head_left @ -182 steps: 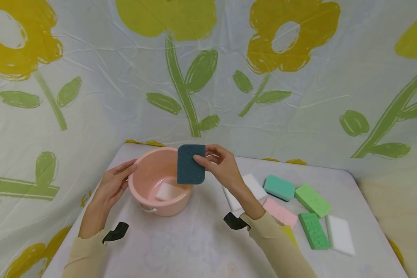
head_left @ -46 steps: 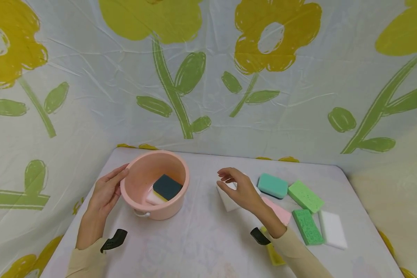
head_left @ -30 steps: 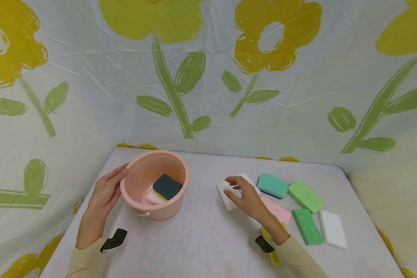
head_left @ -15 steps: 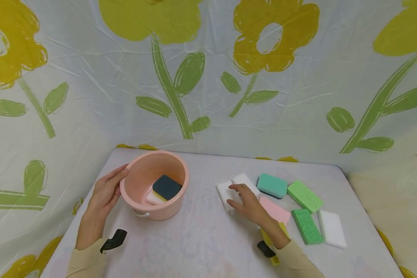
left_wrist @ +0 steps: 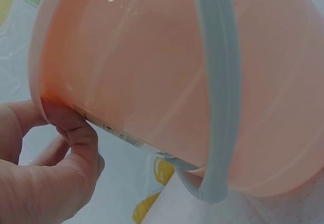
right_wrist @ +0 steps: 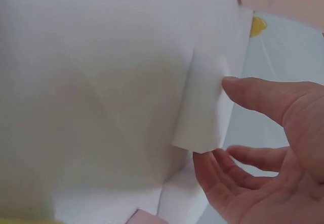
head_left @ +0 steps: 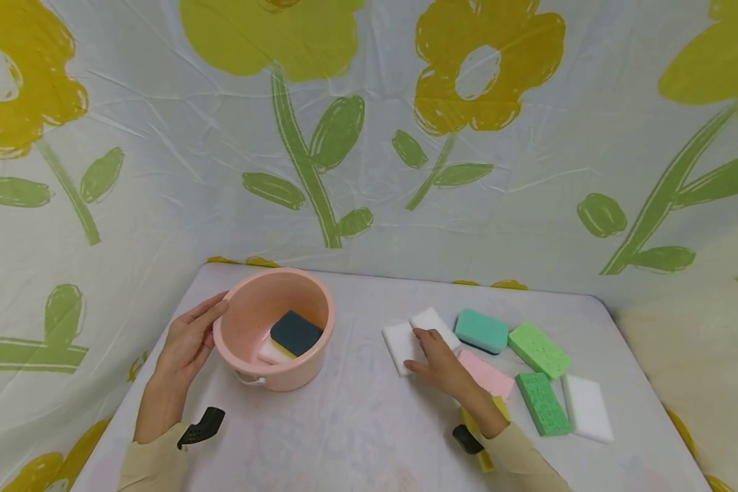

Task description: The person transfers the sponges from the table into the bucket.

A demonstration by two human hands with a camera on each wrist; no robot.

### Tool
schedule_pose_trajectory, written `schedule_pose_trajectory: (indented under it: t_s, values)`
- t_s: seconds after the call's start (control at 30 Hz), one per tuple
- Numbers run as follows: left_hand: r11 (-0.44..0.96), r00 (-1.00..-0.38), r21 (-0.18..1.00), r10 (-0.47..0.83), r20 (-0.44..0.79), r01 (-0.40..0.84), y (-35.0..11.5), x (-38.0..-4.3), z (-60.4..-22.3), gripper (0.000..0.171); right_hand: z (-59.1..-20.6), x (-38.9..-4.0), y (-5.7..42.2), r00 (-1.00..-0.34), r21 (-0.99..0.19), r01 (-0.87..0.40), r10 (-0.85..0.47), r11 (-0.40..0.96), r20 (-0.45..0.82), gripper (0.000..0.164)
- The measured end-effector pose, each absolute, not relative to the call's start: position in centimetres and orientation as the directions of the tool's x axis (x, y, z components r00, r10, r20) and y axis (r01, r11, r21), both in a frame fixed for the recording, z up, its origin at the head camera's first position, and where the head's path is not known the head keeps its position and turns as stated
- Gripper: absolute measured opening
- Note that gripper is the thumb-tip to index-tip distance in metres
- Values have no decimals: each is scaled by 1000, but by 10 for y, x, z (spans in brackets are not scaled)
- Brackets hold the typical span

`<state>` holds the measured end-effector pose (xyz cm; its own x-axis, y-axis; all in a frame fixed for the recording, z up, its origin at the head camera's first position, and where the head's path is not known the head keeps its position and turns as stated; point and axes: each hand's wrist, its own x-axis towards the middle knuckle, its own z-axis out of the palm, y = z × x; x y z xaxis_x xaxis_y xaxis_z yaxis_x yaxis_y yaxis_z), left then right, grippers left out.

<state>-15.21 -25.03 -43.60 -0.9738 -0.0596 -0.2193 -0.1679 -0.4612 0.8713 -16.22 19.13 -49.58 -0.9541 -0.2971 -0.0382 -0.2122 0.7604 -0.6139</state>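
My left hand [head_left: 187, 339] grips the rim of a pink bucket [head_left: 277, 376] at its left side, thumb and fingers curled about the rim in the left wrist view. Inside the bucket lies a dark blue sponge [head_left: 296, 333] with a yellow layer, partly on top of a white sponge [head_left: 272, 352]. My right hand [head_left: 445, 369] is at a white sponge [head_left: 397, 345] on the table. In the right wrist view, thumb and fingertips touch opposite edges of this white sponge [right_wrist: 200, 107]. A second white sponge [head_left: 430, 320] adjoins it, partly hidden by the hand.
Right of the hand lie a teal sponge [head_left: 482, 331], a light green sponge [head_left: 539, 349], a pink sponge [head_left: 486, 374], a darker green sponge [head_left: 544, 404] and another white sponge [head_left: 588, 408]. A yellow sponge [head_left: 486, 461] is partly under the right wrist. Patterned cloth walls surround the table.
The dark blue sponge, earlier in my right hand, now lies in the bucket. My right hand has moved right and down onto the white sponge. The left hand stays on the bucket rim.
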Motion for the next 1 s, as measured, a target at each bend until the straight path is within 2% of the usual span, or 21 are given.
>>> schedule_pose_trajectory:
  t_s: [0.27,0.5,0.73,1.0]
  values:
    - [-472,-974,866,-57,-220,-168,-250,-152,-435,46,-490,-167,184,-963,-535,-164,-252,828,-96,62]
    - [-469,-976,868,-51,-214,-166,-252,-153,-436,51,-485,-171,177,-969,-606,-166,-244,778,-46,59]
    - [-442,-973,880,-57,-222,-175,-252,-152,-434,54,-478,-168,180,-956,-698,-215,-292,683,9,37]
    - [-463,-976,870,-49,-213,-167,-251,-151,-433,50,-468,-170,183,-952,-718,-227,-306,658,21,38]
